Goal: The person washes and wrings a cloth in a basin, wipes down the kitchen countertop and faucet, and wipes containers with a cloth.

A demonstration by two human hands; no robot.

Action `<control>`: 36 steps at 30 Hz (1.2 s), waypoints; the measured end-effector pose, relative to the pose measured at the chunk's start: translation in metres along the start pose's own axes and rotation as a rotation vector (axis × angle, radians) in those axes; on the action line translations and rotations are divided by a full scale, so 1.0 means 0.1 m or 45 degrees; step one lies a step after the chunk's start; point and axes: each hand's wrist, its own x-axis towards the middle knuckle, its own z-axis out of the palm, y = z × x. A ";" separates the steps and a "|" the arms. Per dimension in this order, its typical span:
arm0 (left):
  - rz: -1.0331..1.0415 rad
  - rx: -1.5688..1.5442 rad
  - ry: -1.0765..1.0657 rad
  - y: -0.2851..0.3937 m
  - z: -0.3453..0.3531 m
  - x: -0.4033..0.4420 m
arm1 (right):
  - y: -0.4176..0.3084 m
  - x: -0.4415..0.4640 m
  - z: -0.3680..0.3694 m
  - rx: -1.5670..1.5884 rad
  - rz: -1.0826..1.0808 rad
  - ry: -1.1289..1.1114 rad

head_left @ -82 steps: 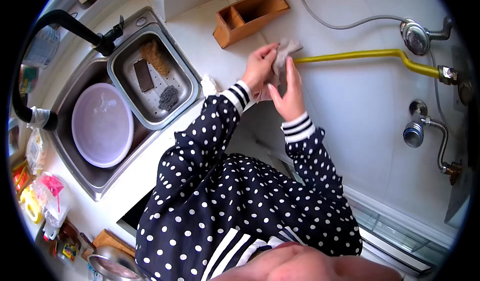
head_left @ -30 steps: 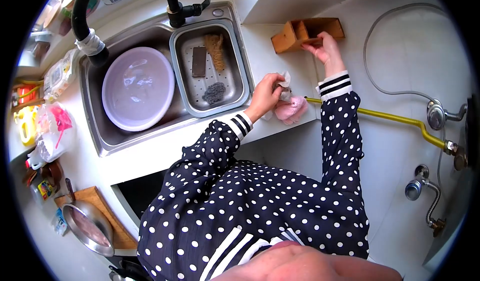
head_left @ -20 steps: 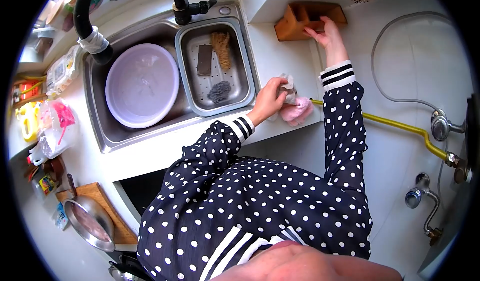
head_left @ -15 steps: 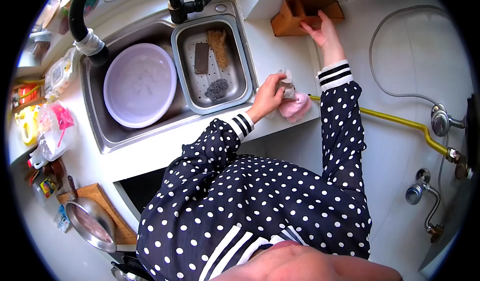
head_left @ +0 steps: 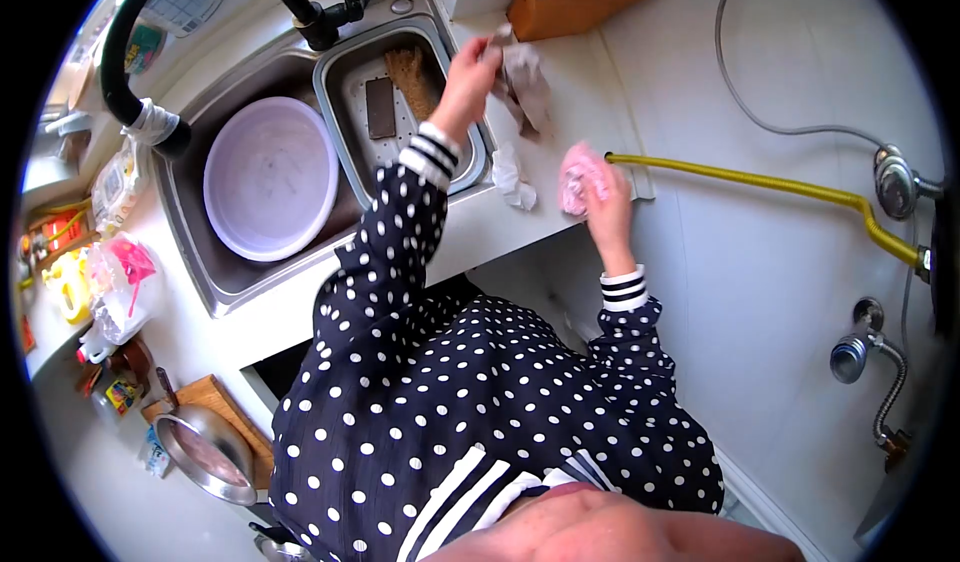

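My left hand (head_left: 468,84) is closed, pinching a greyish-beige crumpled rag (head_left: 526,87) that hangs to the right above the counter. Lower down, my right hand (head_left: 609,220) is closed on a bunched pink cloth (head_left: 582,174) near the counter's front edge. Between the two cloths and the sink lies a crumpled white piece of tissue or thin plastic (head_left: 513,177), touched by neither hand. Against the back wall stands a brown wooden compartment box (head_left: 570,14), apart from both hands.
The steel sink (head_left: 205,280) holds a lilac basin (head_left: 270,177) and a grey-rimmed drain tray (head_left: 335,127) with a dark block and a brown scrubber. A black faucet (head_left: 113,62) arches over it. At right runs a yellow hose (head_left: 750,179). Lower left is a pan (head_left: 205,452).
My right hand has left the wooden box and taken hold of the pink cloth. My left hand has moved up and left with the greyish rag, while the white piece stays on the counter.
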 end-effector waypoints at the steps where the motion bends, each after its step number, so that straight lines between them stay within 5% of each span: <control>1: 0.278 0.288 -0.002 -0.11 -0.05 0.23 | -0.03 0.00 -0.06 0.218 0.089 0.104; 2: 0.612 0.742 0.092 -0.12 -0.06 0.35 | -0.07 -0.02 -0.14 0.431 0.179 0.211; 4: 0.703 1.541 -0.078 -0.12 -0.07 0.37 | -0.25 -0.02 -0.29 0.225 0.087 0.335; 6: 0.999 1.906 -0.023 -0.52 -0.14 0.26 | -0.31 -0.03 -0.36 0.172 0.036 0.441; 8: 0.916 1.932 -0.092 -0.58 -0.07 0.02 | -0.30 -0.04 -0.35 0.290 0.047 0.533; 14: 0.836 1.969 -0.270 -0.48 0.04 -0.55 | 0.01 0.46 -0.23 -0.357 -0.150 0.407; 15: 0.739 1.930 -0.302 -0.48 0.03 -0.55 | -0.05 0.45 -0.19 -0.651 -0.081 0.329; 18: 0.546 1.741 -0.317 -0.48 -0.04 -0.39 | -0.47 0.40 -0.15 -0.615 -0.141 0.323; 21: 0.519 1.445 -0.191 -0.53 -0.14 -0.25 | -0.68 0.12 0.32 -0.040 -0.359 -0.024; 22: 0.036 1.281 -0.219 -0.28 -0.05 -0.33 | -0.75 0.00 0.47 0.016 -0.407 -0.069; 27: -0.067 -0.107 0.071 0.14 -0.34 -0.88 | -0.08 -0.26 0.71 -0.002 -0.512 -0.068; 32: 0.099 -0.175 0.363 0.63 -1.13 -2.33 | 0.21 -0.49 0.30 -0.224 -0.393 0.104; 34: 0.073 -0.011 0.507 0.58 -1.57 -2.87 | -0.04 -0.58 0.59 -0.084 -0.229 0.195; 36: 0.027 -0.122 0.709 0.59 -1.59 -3.25 | -0.56 -0.75 0.99 0.357 -0.250 -0.001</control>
